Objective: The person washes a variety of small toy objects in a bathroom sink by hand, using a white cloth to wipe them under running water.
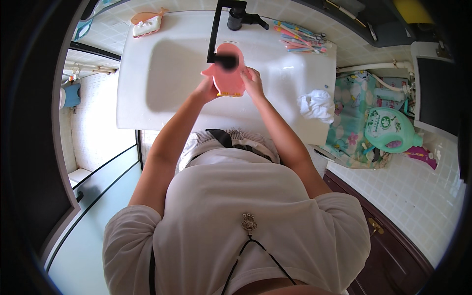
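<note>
Both my hands hold a pink penguin-shaped piece (227, 83) with yellow feet along its lower edge. It is over the white sink, below the end of the black tap (213, 37). My left hand (206, 89) grips its lower left side, fingers partly hidden behind it. On the opposite edge, my right hand (252, 82) has its fingers closed round the side. A dark, blurred patch covers part of the pink surface, and I cannot make out what is there. Whether water is running cannot be seen.
Several toothbrushes (297, 37) lie on the sink's (187, 120) back right ledge. A whale-shaped soap dish (146, 25) sits at the back left. A crumpled white cloth (317, 105) rests on the right. Beyond it stands a green detergent bottle (391, 130).
</note>
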